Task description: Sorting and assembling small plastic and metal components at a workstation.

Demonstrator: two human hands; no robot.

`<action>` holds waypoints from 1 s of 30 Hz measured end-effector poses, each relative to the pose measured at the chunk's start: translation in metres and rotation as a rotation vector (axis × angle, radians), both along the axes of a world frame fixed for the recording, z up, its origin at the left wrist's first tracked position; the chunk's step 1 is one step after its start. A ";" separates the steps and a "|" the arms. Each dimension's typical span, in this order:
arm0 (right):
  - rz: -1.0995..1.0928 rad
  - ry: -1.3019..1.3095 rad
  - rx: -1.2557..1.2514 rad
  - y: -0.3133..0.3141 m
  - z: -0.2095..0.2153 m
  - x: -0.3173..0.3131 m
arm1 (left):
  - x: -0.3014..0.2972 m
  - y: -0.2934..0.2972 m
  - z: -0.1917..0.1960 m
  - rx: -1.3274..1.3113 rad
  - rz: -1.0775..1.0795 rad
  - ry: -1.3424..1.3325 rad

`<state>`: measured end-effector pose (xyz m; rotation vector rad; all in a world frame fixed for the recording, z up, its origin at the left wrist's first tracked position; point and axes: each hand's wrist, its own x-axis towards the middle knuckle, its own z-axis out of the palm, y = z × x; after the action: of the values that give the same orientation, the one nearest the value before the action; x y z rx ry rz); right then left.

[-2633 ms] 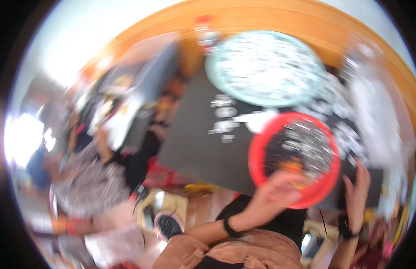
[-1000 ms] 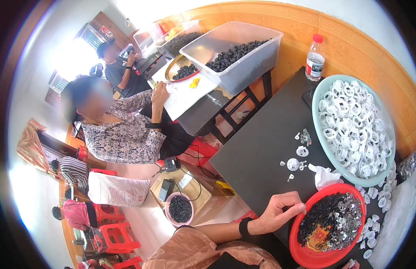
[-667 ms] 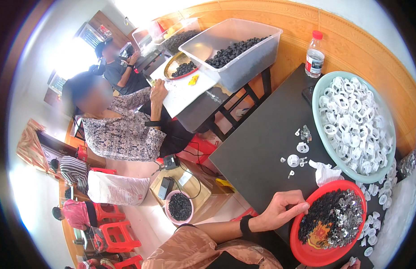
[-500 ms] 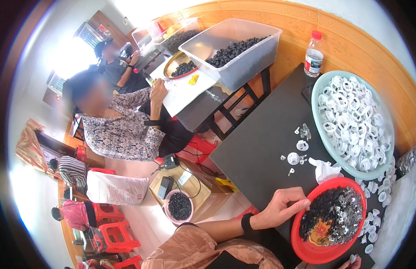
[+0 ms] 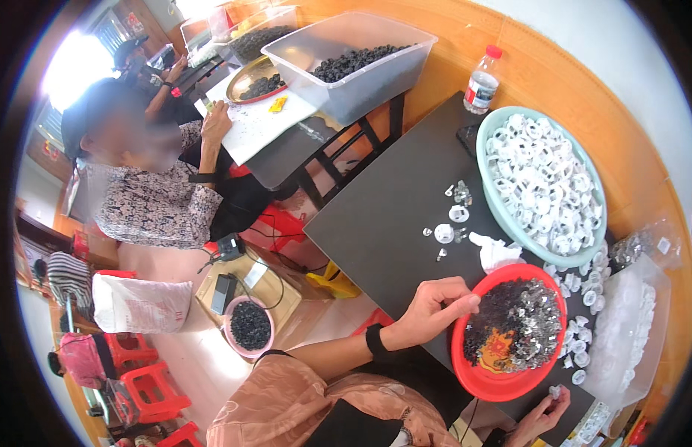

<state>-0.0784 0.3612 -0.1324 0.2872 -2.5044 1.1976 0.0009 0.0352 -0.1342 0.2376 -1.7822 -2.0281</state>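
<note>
My left hand [image 5: 434,308] rests on the dark table [image 5: 390,216] with its fingertips pinched at the left rim of a red plate [image 5: 476,376]. That plate holds a heap of small dark and silvery parts [image 5: 519,322]. My right hand [image 5: 541,413] sits low at the frame's bottom edge, fingers closed on a small white part [image 5: 556,390]. A few loose white pieces [image 5: 444,233] and a white tissue [image 5: 493,250] lie on the table beyond the plate.
A pale green basin [image 5: 489,188] full of white ring-shaped parts stands at the back right, a water bottle [image 5: 481,80] behind it. Clear bags [image 5: 621,328] lie to the right. A seated person [image 5: 148,186] works at another table with a clear tub [image 5: 353,63] of dark parts.
The view swung from a blurred tilt to a steady look down. My left hand has crept right, up to the red plate's rim. My right hand now shows at the bottom edge.
</note>
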 end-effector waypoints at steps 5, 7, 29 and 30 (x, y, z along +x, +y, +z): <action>-0.002 -0.043 0.054 0.032 -0.020 -0.008 | -0.003 0.001 -0.006 -0.002 -0.007 0.031; 0.005 -0.143 0.021 0.045 -0.033 -0.010 | 0.000 -0.001 -0.002 -0.022 0.004 0.059; 0.193 -0.510 -0.815 -0.059 0.050 0.015 | 0.006 0.023 0.029 0.029 0.073 -0.011; 0.266 -0.570 -0.910 -0.060 0.049 0.015 | 0.007 0.031 0.034 0.013 -0.003 -0.016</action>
<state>-0.0630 0.3012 -0.0834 0.0268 -2.0276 2.6573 0.0076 0.0659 -0.1001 0.2565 -1.7800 -2.0463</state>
